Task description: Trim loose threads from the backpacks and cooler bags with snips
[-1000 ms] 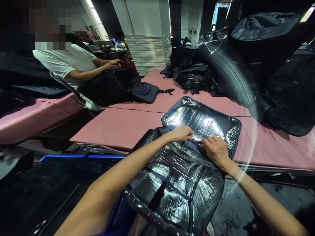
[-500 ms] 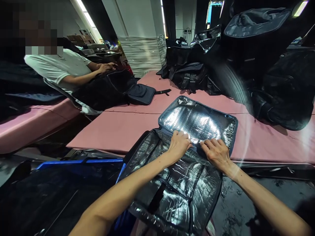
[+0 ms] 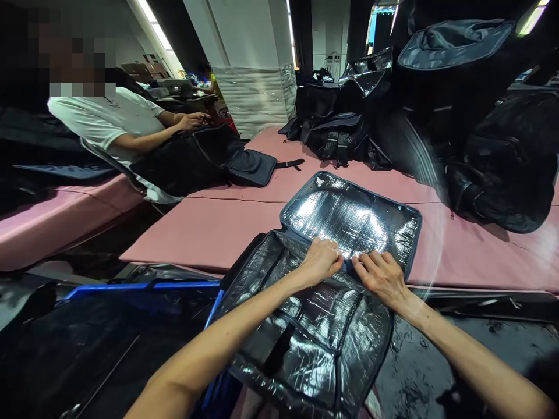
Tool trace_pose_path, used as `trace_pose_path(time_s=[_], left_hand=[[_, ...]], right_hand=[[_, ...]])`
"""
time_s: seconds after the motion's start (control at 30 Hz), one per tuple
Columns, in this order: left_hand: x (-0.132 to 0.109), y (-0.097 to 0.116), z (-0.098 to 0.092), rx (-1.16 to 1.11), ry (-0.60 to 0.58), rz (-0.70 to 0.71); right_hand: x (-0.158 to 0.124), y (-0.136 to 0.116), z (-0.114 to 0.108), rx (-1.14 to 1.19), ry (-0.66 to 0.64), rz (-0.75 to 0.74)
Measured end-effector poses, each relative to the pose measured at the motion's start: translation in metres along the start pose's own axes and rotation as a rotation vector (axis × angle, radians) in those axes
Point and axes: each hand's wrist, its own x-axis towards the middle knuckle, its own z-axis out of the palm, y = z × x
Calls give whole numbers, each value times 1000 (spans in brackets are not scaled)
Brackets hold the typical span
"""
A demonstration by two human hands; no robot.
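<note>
An insulated bag (image 3: 305,352) with a shiny silver lining lies open across the near edge of the pink table. Its flap (image 3: 345,212), foil side up and edged in dark trim, is folded back onto the tabletop. My left hand (image 3: 322,260) is closed on the seam where flap and body join. Just to its right, my right hand (image 3: 379,274) grips the same seam, fingers curled over it. The two hands are a small gap apart. What the fingertips pinch is partly hidden beneath them.
Across the pink table (image 3: 209,233), a person in a white shirt (image 3: 117,119) handles a black bag (image 3: 187,160). More black bags (image 3: 336,137) are piled at the back, with a large one (image 3: 510,157) at right. A blue-framed cart (image 3: 144,286) stands at lower left.
My right hand has shifted slightly left, closer to my left hand along the seam. My left hand has turned a little and slid slightly right. The bag stays put.
</note>
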Motion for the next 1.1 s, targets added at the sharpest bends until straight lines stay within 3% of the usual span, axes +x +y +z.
trace_pose_path(time_s=[0.1, 0.2, 0.3, 0.4, 0.5, 0.6, 0.7, 0.83, 1.1], left_hand=[[-2, 2, 3, -29, 20, 10], [-3, -8, -9, -138, -22, -3], [-5, -36, -31, -248, -26, -77], [-7, -69, -48, -101, 31, -131], [-7, -87, -48, 61, -14, -49], [-2, -89, -43, 115, -37, 46], [7, -85, -41, 112, -66, 11], [21, -87, -43, 59, -140, -52], [29, -94, -44, 23, -151, -47]], right_hand=[[2, -1, -1, 6, -4, -13], [0, 0, -2, 48, -50, 1], [-5, 3, -1, 98, -99, 63], [-3, 5, 0, 127, -87, 102], [10, 1, 5, 126, -39, 100], [30, -7, 16, 104, 30, 57], [46, -11, 30, 73, 67, 13], [50, -7, 41, 74, 26, 24], [57, -7, 50, 176, -43, 83]])
